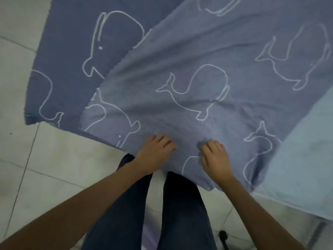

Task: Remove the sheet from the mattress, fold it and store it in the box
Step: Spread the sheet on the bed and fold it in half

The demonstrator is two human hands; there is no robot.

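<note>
On the floor point(54, 159) at left trails part of the sheet point(189, 60). Our left hand point(155, 152) and right hand point(216, 157), fingers curled, each grip its near edge; the mattress point(306, 150) lies right. We should pull evenly, keeping edges matched.

Blue whale-print sheet point(198, 51) across pale-blue mattress point(306, 159), right, and white tiled floor point(54, 168), left; left hand point(155, 152) beside right hand point(216, 159) on near edge.
</note>
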